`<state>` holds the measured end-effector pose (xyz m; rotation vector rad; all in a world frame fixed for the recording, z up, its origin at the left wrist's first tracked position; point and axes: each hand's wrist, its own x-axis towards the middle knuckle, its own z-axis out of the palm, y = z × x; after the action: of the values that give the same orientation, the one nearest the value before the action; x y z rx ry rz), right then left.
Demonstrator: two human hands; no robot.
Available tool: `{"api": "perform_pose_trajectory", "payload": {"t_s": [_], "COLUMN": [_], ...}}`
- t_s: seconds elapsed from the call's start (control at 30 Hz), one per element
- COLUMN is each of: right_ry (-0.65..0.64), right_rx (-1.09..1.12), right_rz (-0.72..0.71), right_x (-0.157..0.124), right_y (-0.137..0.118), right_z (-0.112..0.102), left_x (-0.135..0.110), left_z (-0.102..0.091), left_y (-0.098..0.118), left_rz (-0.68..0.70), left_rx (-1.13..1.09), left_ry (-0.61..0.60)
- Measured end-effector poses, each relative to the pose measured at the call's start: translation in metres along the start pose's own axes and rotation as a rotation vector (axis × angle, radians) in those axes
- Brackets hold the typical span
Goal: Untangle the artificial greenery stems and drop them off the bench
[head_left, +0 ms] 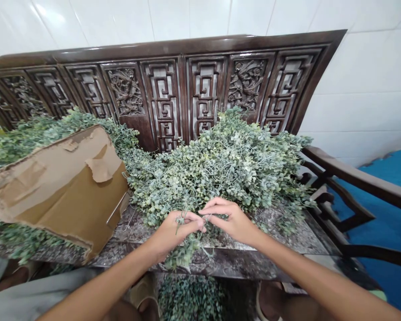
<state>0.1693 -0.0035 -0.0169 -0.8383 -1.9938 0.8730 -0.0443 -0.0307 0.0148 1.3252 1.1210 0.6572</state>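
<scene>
My left hand (183, 227) is closed around a sprig of artificial greenery (186, 252), whose small grey-green leaves hang below the fingers. Its fingertips meet those of my right hand (227, 218), which pinches at a thin stem of the same sprig. The exact point of contact is partly covered by the fingers. Just behind both hands rises a large heap of artificial greenery (230, 160), piled on the seat of a dark carved wooden bench (187, 49).
A torn cardboard piece (70, 191) leans on the left, over more foliage (26, 138). A thin metal rod (116, 208) shows at its right edge. The bench's armrest (361, 178) stands at right. More greenery (190, 298) lies below the seat, between my feet.
</scene>
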Motion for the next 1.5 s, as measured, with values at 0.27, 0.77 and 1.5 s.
{"api": "perform_pose_trajectory", "payload": {"t_s": [0.27, 0.77, 1.5], "right_ry": [0.007, -0.13, -0.169], "right_rx": [-0.057, -0.286, -0.58], "right_rz": [-0.042, -0.154, -0.286], "right_x": [-0.002, -0.004, -0.007], "right_y": [0.004, 0.0, -0.068], "right_z": [0.002, 0.001, 0.007], "left_x": [0.007, 0.011, 0.021], "left_z": [0.003, 0.005, -0.022], "left_y": [-0.011, -0.014, -0.03], "left_rz": [0.0, 0.2, 0.166], "left_rx": [-0.032, 0.037, 0.485], "left_ry": [0.027, 0.078, 0.046]}}
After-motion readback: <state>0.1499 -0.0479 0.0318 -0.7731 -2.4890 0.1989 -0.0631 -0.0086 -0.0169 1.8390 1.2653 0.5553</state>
